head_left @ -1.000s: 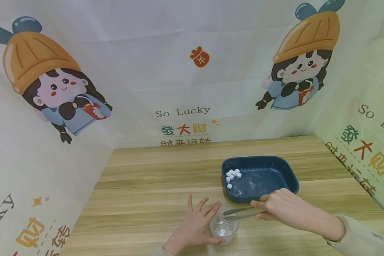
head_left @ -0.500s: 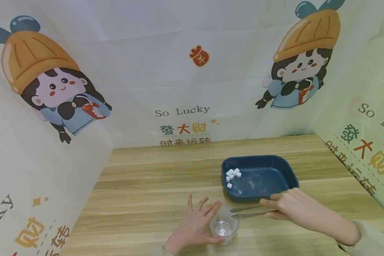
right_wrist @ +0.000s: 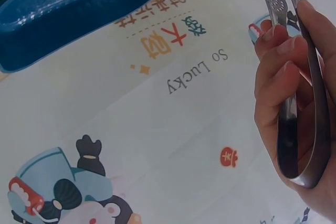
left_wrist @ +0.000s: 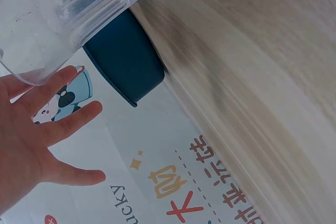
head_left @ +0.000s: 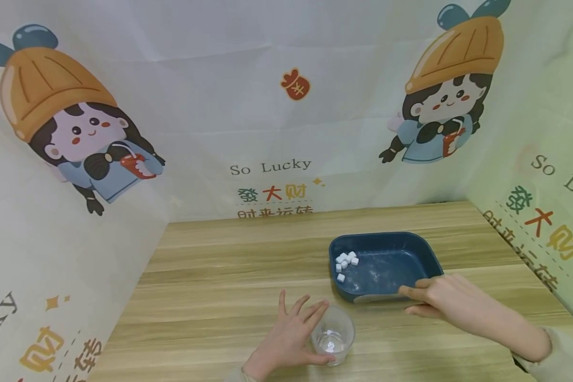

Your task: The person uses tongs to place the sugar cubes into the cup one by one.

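A clear plastic cup (head_left: 336, 330) stands on the table, and my left hand (head_left: 288, 335) holds it from the left between thumb and index finger. The other left fingers (left_wrist: 76, 121) spread out away from it. My right hand (head_left: 451, 298), near the front right of a dark blue tray (head_left: 391, 276), grips metal tongs (right_wrist: 321, 114) with perforated tips. Nothing shows between the tips. In the head view the tongs are faint against the tray's front edge. Several small white cubes (head_left: 345, 261) lie at the tray's left end.
The wood-grain table (head_left: 229, 276) runs back to a printed white cloth (head_left: 200, 106), which also hangs along both sides. The tray stands behind and to the right of the cup.
My right hand has drawn the tongs rightward and back from over the cup toward the tray's front edge. My left hand and the cup have stayed in place.
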`<state>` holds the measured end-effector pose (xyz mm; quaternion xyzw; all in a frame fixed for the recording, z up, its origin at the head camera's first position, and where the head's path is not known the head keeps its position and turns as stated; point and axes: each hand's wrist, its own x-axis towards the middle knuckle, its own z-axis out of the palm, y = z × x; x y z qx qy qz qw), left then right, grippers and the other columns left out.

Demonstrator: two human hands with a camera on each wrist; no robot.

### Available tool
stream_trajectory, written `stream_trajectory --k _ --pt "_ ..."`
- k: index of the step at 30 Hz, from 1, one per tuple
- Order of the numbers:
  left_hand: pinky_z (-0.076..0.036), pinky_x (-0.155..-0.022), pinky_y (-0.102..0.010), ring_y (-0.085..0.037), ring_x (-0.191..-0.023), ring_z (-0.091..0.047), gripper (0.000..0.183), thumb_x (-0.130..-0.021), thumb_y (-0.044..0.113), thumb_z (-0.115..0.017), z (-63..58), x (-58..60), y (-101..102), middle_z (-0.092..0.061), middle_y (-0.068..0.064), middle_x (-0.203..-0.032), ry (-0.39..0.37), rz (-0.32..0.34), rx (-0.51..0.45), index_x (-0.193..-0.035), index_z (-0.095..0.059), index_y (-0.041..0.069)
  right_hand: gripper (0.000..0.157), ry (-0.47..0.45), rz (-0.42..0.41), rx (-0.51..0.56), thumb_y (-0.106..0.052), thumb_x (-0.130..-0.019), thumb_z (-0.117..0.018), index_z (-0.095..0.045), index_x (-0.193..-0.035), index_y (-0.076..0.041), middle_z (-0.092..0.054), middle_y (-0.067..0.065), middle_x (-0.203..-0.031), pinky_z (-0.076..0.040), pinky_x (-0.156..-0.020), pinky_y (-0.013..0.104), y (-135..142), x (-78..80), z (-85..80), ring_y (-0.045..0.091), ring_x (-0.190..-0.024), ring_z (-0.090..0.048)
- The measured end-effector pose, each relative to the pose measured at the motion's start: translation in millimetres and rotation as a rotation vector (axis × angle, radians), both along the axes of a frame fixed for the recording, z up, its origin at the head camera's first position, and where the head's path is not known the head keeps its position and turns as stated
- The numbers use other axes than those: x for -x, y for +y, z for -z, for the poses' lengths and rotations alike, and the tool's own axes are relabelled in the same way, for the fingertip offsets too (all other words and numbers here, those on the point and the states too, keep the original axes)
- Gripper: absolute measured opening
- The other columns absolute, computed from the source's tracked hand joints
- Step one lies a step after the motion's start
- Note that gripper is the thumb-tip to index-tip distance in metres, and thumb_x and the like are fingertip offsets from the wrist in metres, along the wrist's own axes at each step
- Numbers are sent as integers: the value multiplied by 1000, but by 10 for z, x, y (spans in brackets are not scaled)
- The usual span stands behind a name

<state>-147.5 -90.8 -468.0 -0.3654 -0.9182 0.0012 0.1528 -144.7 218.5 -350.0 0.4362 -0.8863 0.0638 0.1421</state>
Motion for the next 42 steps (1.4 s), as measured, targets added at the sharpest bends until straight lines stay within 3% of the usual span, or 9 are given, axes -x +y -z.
stream_trajectory --k 10,16,22,33,42 --pt "-19 -93 -70 -28 -121 -44 94 -65 76 -50 9 0 -6 -50 6 -131 -16 0 3 -135 -38 15 31 -40 87 -44 -33 -80 -61 -69 -97 -8 -66 0 -77 -26 -38 13 101 114 -28 -6 -44 -37" --pt "-19 -93 -69 -28 -121 -44 94 -64 76 -50 14 2 -11 -51 5 -130 -17 5 -9 -135 -39 15 30 6 105 -45 -32 -77 -64 -70 -95 -8 -65 -1 -73 -22 -36 11 147 191 -17 -6 -42 -37" --pt "-19 -94 -69 -27 -121 -44 94 -64 76 -51 3 -6 -14 -51 6 -130 -11 3 -3 -134 -39 16 32 26 118 -46 -33 -77 -64 -70 -94 -6 -67 0 -73 -26 -37 13 200 312 8 -3 -42 -42" --pt "-21 -93 -70 -27 -121 -45 93 -65 76 -49 7 4 -14 -51 6 -129 -4 6 4 -135 -39 15 32 -40 196 -68 -28 -76 -66 -70 -95 -4 -69 5 -74 -24 -37 15 309 533 50 -4 -38 -35" --pt "-20 -93 -70 -27 -121 -44 93 -66 77 -48 5 3 -11 -51 7 -130 -17 -5 19 -135 -38 16 31 -98 231 -109 -26 -75 -66 -69 -95 -2 -68 4 -73 -31 -38 16 350 733 114 1 -43 -46"
